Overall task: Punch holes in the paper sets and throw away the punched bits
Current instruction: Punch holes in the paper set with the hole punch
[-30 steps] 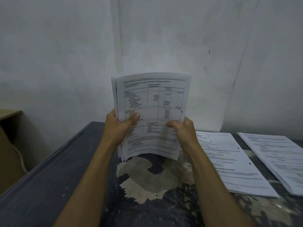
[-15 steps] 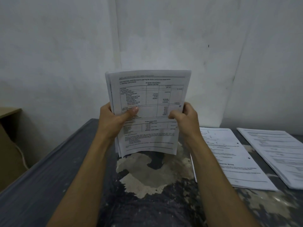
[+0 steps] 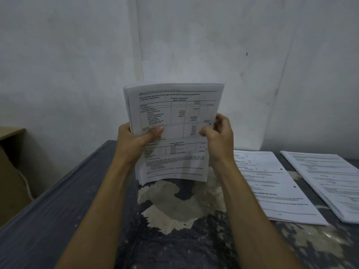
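While both hands, left hand and right hand, grip an upright paper set, squaring it seems underway; punching likely follows, though no punch shows.

Table: dark top, worn through near centre to pale patches, more wear at near right. Wall: white, scuffed, behind the table, with a vertical seam and a small dark mark at right. Cabinet: tan, far left beside the table. Cord: pale, hanging against the cabinet.
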Demonstrator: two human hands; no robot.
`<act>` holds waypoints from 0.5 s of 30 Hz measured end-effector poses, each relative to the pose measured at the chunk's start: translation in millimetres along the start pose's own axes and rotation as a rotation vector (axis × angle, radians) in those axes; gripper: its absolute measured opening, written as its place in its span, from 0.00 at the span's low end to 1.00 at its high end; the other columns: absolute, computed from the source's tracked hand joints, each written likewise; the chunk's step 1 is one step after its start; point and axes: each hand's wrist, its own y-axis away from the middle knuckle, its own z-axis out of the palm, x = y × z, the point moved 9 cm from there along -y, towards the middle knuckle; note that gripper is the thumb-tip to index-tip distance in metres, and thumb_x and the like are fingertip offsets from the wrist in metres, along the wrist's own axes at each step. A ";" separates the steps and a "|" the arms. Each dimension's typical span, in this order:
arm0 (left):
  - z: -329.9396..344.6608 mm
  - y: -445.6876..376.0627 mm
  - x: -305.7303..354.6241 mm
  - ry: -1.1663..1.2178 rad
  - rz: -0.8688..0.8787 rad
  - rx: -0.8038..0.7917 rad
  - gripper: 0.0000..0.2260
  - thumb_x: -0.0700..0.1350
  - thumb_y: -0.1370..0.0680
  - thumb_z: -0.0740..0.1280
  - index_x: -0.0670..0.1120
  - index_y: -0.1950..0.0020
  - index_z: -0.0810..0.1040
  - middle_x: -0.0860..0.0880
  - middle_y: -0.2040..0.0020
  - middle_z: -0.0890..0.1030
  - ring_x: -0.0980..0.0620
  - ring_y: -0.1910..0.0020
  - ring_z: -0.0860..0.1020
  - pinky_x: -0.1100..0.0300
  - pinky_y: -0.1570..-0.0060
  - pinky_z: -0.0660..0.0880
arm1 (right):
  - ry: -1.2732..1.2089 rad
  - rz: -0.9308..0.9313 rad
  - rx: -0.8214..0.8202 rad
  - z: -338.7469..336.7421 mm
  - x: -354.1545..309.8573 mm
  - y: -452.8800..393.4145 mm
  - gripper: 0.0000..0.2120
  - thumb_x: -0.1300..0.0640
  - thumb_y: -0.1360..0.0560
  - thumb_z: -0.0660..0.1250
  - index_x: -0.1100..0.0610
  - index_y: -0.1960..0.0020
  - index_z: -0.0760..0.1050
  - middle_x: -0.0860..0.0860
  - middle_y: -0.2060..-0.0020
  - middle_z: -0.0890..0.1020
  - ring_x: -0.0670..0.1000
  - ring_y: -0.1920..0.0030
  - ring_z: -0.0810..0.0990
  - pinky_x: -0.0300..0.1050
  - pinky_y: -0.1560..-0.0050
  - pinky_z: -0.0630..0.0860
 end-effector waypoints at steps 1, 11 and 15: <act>0.1 0.1 0.1 -0.009 -0.005 0.002 0.12 0.43 0.33 0.80 0.49 0.51 0.85 0.50 0.52 0.87 0.50 0.54 0.86 0.60 0.59 0.82 | -0.009 -0.014 0.018 -2.3 -1.1 -0.8 0.21 0.62 0.28 0.69 0.52 0.37 0.72 0.47 0.44 0.82 0.47 0.45 0.82 0.39 0.53 0.81; -7.0 -3.6 18.5 -0.101 0.041 0.042 0.12 0.46 0.32 0.80 0.52 0.50 0.85 0.55 0.53 0.87 0.53 0.55 0.86 0.60 0.60 0.82 | 0.144 -0.099 0.110 -7.6 -18.5 -1.1 0.21 0.59 0.22 0.69 0.48 0.33 0.67 0.44 0.44 0.79 0.41 0.46 0.79 0.36 0.54 0.81; -5.5 -3.8 20.4 -0.093 0.045 0.035 0.11 0.45 0.32 0.80 0.52 0.52 0.85 0.55 0.54 0.87 0.54 0.56 0.86 0.62 0.62 0.82 | 0.348 -0.447 0.209 -5.7 -86.6 13.2 0.38 0.64 0.27 0.69 0.46 0.23 0.55 0.42 0.28 0.65 0.45 0.29 0.66 0.39 0.37 0.74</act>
